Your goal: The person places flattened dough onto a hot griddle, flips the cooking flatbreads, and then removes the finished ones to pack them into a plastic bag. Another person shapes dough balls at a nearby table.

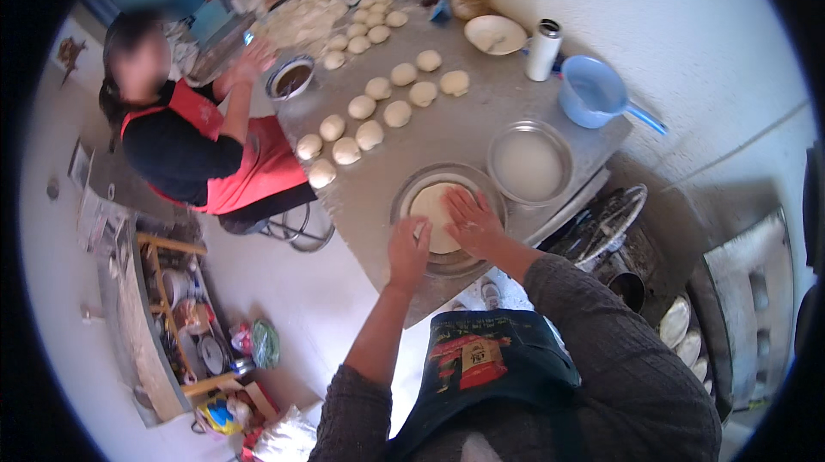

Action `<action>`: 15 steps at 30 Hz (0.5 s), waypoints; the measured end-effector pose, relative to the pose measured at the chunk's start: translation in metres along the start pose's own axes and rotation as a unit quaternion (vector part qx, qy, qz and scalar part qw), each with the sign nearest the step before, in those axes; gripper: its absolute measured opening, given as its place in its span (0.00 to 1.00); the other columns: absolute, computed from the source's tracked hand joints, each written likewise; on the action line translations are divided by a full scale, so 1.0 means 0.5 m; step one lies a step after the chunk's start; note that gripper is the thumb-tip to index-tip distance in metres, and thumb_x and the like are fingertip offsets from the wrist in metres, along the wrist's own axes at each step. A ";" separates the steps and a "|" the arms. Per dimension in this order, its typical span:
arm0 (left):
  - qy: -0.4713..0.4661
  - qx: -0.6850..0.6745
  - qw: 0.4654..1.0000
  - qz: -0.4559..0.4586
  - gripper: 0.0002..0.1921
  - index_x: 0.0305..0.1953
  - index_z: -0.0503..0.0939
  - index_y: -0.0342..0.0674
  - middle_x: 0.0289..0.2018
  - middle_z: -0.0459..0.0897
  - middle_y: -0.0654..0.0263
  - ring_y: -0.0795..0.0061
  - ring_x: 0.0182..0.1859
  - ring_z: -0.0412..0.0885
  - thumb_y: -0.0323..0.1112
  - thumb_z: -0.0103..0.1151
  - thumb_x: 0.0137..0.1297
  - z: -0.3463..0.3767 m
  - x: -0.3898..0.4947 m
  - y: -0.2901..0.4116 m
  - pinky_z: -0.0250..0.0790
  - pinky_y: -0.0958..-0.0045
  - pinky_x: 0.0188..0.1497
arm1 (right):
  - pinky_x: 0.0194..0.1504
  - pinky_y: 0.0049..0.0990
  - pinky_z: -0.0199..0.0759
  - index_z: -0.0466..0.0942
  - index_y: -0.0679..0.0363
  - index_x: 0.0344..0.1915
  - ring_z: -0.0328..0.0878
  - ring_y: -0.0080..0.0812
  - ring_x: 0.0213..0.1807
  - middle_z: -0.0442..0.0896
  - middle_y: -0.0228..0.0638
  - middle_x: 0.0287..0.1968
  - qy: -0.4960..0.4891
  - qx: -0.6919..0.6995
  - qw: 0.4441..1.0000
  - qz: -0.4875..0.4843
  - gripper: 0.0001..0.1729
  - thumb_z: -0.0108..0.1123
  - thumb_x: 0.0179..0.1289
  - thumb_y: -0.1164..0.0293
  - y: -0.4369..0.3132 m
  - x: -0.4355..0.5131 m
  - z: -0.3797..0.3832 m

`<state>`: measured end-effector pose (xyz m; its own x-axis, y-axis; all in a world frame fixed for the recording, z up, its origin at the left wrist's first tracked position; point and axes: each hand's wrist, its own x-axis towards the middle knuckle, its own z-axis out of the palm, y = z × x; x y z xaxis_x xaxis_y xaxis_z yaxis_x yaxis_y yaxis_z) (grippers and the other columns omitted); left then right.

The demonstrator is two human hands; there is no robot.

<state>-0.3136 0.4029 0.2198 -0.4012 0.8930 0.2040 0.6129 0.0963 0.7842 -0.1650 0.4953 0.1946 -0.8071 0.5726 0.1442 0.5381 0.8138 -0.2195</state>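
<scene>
A flat round of dough (438, 230) lies in a round metal tray (403, 194) at the near end of the table. My right hand (474, 220) rests flat on the dough's right part, its fingers extended. At the dough's left edge is my left hand (410, 249), with thumb and forefinger curled near each other; whether they pinch the dough cannot be told. Just right of the tray, a metal pan (530, 162) contains whitish liquid. Dough balls (369, 135) stand in rows farther up the table, with smaller dough balls (359, 44) beyond them.
A co-worker (187, 133) in a red apron sits at the table's left side, near a bowl of brown filling or sauce (291, 78). A blue dipper (590, 91), a white flask (543, 52) and a shallow bowl (495, 34) stand along the wall. A stove-like unit (619, 249) adjoins the table's right side.
</scene>
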 end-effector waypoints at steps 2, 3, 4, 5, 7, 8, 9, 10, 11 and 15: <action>0.033 0.108 0.988 0.102 0.15 0.43 0.74 0.41 0.42 0.77 0.54 0.55 0.46 0.73 0.37 0.57 0.55 0.035 0.062 -0.012 0.63 0.61 0.50 | 0.65 0.48 0.39 0.53 0.59 0.64 0.45 0.39 0.70 0.51 0.39 0.68 -0.053 -0.083 0.994 0.051 0.34 0.45 0.62 0.57 0.020 -0.055 -0.031; 0.055 0.157 0.974 0.154 0.15 0.44 0.74 0.41 0.42 0.77 0.54 0.55 0.47 0.72 0.36 0.58 0.54 0.056 0.090 -0.019 0.63 0.61 0.51 | 0.65 0.47 0.40 0.52 0.59 0.65 0.44 0.40 0.70 0.50 0.40 0.68 -0.053 -0.049 0.996 0.059 0.34 0.45 0.62 0.58 0.016 -0.091 -0.047; 0.012 0.165 0.976 0.138 0.16 0.45 0.74 0.41 0.43 0.77 0.54 0.55 0.48 0.72 0.38 0.58 0.55 0.070 0.113 -0.033 0.63 0.60 0.52 | 0.65 0.47 0.40 0.52 0.60 0.65 0.44 0.41 0.70 0.50 0.41 0.68 -0.056 -0.014 0.996 0.065 0.34 0.46 0.62 0.58 0.006 -0.132 -0.063; -0.036 0.173 0.977 0.121 0.18 0.45 0.73 0.40 0.43 0.77 0.53 0.54 0.48 0.73 0.40 0.57 0.55 0.076 0.131 -0.051 0.63 0.60 0.52 | 0.65 0.47 0.41 0.52 0.60 0.65 0.43 0.41 0.70 0.49 0.42 0.68 -0.048 0.021 0.996 0.066 0.34 0.47 0.62 0.59 -0.006 -0.177 -0.079; -0.157 0.186 0.968 0.057 0.21 0.46 0.73 0.38 0.43 0.77 0.51 0.53 0.48 0.73 0.46 0.55 0.55 0.074 0.158 -0.077 0.64 0.58 0.51 | 0.64 0.46 0.45 0.50 0.59 0.65 0.45 0.45 0.69 0.47 0.45 0.68 -0.008 0.097 0.988 0.121 0.35 0.49 0.61 0.60 -0.031 -0.264 -0.103; -0.239 0.207 0.949 0.004 0.24 0.45 0.73 0.36 0.43 0.77 0.50 0.52 0.47 0.74 0.49 0.54 0.55 0.069 0.174 -0.080 0.65 0.57 0.50 | 0.63 0.46 0.47 0.50 0.58 0.65 0.45 0.47 0.69 0.46 0.46 0.68 0.026 0.131 0.979 0.151 0.36 0.49 0.61 0.61 -0.040 -0.307 -0.113; -0.310 0.302 0.901 0.023 0.28 0.44 0.74 0.32 0.43 0.77 0.49 0.50 0.45 0.75 0.54 0.51 0.56 0.055 0.184 -0.077 0.66 0.56 0.49 | 0.63 0.44 0.48 0.50 0.58 0.65 0.46 0.47 0.69 0.45 0.47 0.68 0.050 0.160 0.971 0.168 0.36 0.50 0.61 0.61 -0.046 -0.347 -0.123; -0.334 0.306 0.891 0.045 0.28 0.43 0.75 0.31 0.44 0.76 0.48 0.50 0.47 0.74 0.54 0.52 0.56 0.040 0.187 -0.063 0.65 0.57 0.50 | 0.63 0.43 0.49 0.49 0.58 0.65 0.46 0.48 0.68 0.44 0.48 0.68 0.078 0.186 0.961 0.189 0.36 0.50 0.61 0.61 -0.049 -0.387 -0.132; -0.290 0.277 0.911 0.094 0.29 0.46 0.74 0.32 0.46 0.76 0.47 0.52 0.50 0.73 0.55 0.52 0.55 0.029 0.177 -0.040 0.64 0.58 0.51 | 0.63 0.41 0.49 0.49 0.58 0.65 0.46 0.48 0.68 0.44 0.50 0.68 0.108 0.207 0.949 0.211 0.36 0.50 0.61 0.61 -0.046 -0.426 -0.142; -0.469 0.015 0.880 -0.074 0.20 0.41 0.75 0.33 0.37 0.79 0.63 0.74 0.37 0.74 0.47 0.51 0.61 0.056 0.121 0.147 0.66 0.70 0.40 | 0.66 0.38 0.44 0.44 0.50 0.68 0.42 0.47 0.70 0.37 0.47 0.69 0.100 0.414 0.846 0.320 0.36 0.47 0.64 0.58 -0.036 -0.575 -0.198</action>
<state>-0.2739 0.4762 0.2732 0.2521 0.8378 -0.4843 0.6253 0.2409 0.7422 0.0812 0.3259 0.2527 -0.3131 0.9423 -0.1184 0.4274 0.0285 -0.9036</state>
